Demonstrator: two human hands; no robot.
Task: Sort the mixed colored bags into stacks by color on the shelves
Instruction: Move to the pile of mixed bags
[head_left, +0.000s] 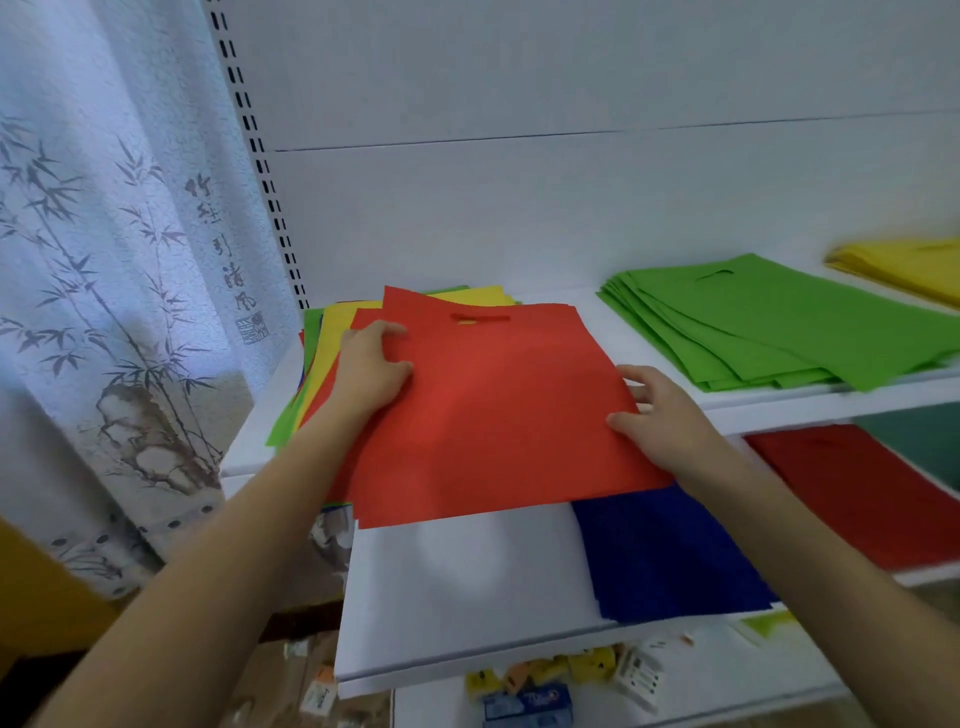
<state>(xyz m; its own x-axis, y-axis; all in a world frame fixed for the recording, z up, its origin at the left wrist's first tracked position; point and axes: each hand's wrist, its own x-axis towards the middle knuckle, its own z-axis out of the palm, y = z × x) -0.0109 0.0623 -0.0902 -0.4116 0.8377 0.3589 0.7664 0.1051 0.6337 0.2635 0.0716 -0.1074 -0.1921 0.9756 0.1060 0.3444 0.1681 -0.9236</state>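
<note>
I hold one red bag (498, 410) by its side edges over the mixed pile (322, 358) on the upper shelf (639, 348). The fingers of my left hand (371, 364) and right hand (660, 415) curl onto it. Green stack (779, 322), yellow stack (904, 270), blue stack (670, 556) and red stack (872, 488) are started; the mixed pile is left to sort.

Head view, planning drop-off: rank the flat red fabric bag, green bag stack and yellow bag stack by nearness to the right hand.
1. Flat red fabric bag: in the right hand.
2. Green bag stack: to its right.
3. Yellow bag stack: far right.
</note>
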